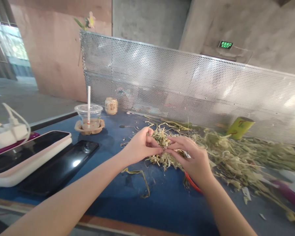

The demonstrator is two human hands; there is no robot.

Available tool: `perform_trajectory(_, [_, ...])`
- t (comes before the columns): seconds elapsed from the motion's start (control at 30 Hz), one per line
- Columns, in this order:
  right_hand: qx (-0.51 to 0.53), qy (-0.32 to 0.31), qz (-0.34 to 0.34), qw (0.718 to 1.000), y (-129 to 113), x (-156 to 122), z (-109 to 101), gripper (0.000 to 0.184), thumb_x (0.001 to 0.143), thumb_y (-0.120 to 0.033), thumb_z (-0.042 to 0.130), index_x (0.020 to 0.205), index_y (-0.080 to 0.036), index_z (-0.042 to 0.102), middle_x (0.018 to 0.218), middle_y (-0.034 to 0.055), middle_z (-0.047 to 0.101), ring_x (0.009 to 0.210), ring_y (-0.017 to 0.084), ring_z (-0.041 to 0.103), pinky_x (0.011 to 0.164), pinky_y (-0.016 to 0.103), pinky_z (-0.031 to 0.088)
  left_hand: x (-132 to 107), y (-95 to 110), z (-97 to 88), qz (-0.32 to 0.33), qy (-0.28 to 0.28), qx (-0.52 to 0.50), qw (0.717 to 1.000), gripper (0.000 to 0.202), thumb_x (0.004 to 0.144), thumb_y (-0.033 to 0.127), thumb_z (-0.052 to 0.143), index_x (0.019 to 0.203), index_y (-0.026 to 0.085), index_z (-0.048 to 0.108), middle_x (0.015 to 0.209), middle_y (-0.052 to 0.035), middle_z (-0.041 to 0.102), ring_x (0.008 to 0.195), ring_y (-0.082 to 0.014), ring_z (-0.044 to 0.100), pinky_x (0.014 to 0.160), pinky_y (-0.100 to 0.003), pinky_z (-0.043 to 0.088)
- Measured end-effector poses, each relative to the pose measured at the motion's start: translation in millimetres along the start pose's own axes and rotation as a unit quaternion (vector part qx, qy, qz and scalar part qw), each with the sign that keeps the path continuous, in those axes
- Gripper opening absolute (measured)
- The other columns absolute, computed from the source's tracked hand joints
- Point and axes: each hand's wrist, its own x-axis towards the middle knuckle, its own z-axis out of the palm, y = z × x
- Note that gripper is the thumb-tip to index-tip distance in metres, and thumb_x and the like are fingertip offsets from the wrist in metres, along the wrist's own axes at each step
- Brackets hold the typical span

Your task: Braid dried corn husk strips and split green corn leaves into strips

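Observation:
Over a small pile of dried, pale-green plant cuttings [166, 163], both of my hands come together fingertip to fingertip. My left hand [147, 146] has its fingers curled, thumb and finger pinched at the meeting point. From the other side my right hand [190, 154] pinches at the same spot. Whatever lies between the fingertips is too small to make out. A red curved handle [193, 183] shows partly from under my right hand. One loose dry stem [145, 183] lies bent on the blue tabletop [127, 203] in front.
Dried stalks and leaves [236, 157] spread across the right, with a yellow-green cylinder [241, 127] behind. A perforated metal panel [147, 78] borders the back. Leftward are a lidded cup with a straw [89, 114], a woven-looking pot [111, 106], a black phone [61, 164] and a pink-edged device [29, 154].

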Motion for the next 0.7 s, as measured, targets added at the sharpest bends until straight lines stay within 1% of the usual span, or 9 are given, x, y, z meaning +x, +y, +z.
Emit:
perform_trajectory(0.1, [-0.045,0.001,-0.039,0.998,3.8,-0.7,0.3,0.034,0.078,-0.018,0.054,0.111,-0.027,0.052,0.087,-0.0001,0.068,0.091,0.018,0.058,0.082,0.038,0.044,-0.5,2.2,0.9,0.001,0.002,0.004,1.000,0.039,0.064,0.016,0.063,0.074,0.023,0.025,0.064,0.0006,0.062,0.059,-0.0125,0.057,0.051,-0.023,0.036])
perform_trajectory(0.2, [-0.055,-0.016,-0.041,0.997,6.7,-1.0,1.2,0.033,0.079,-0.019,0.054,0.111,-0.026,0.054,0.091,0.0013,0.067,0.090,0.017,0.057,0.082,0.038,0.044,-0.6,2.3,0.9,-0.005,0.004,0.009,1.000,0.040,0.063,0.016,0.064,0.075,0.023,0.025,0.063,0.0011,0.062,0.059,-0.0124,0.057,0.050,-0.023,0.036])
perform_trajectory(0.37, [0.011,-0.032,-0.018,0.999,3.8,1.8,-1.8,0.031,0.079,-0.017,0.054,0.108,-0.025,0.055,0.082,-0.0003,0.068,0.087,0.016,0.057,0.080,0.036,0.045,0.1,0.8,-0.4,-0.020,-0.003,0.003,1.000,0.041,0.064,0.017,0.065,0.075,0.023,0.025,0.063,0.0013,0.062,0.059,-0.0130,0.057,0.052,-0.025,0.036])
perform_trajectory(0.47, [0.045,-0.063,-0.001,0.997,1.3,4.0,-4.8,0.032,0.077,-0.018,0.056,0.108,-0.024,0.054,0.082,-0.0011,0.068,0.089,0.016,0.056,0.084,0.037,0.043,1.1,1.4,-0.8,-0.043,-0.013,-0.005,0.999,0.042,0.063,0.014,0.065,0.076,0.022,0.025,0.063,0.0021,0.063,0.059,-0.0121,0.057,0.054,-0.025,0.036])
perform_trajectory(0.6, [0.051,-0.082,0.009,0.995,1.4,4.5,-5.2,0.034,0.076,-0.018,0.058,0.109,-0.024,0.053,0.087,-0.0013,0.068,0.091,0.016,0.055,0.087,0.038,0.041,2.4,1.8,-0.9,-0.069,0.005,-0.014,0.998,0.043,0.063,0.013,0.065,0.075,0.022,0.025,0.060,0.0026,0.063,0.056,-0.0115,0.056,0.053,-0.024,0.035])
perform_trajectory(0.7, [0.052,-0.074,0.012,0.996,2.7,3.1,-3.0,0.031,0.077,-0.016,0.056,0.106,-0.024,0.054,0.086,-0.0013,0.068,0.089,0.016,0.055,0.085,0.037,0.043,2.3,-0.7,-1.7,-0.060,-0.010,-0.012,0.998,0.042,0.064,0.014,0.065,0.076,0.022,0.025,0.063,0.0019,0.064,0.060,-0.0131,0.058,0.057,-0.026,0.038])
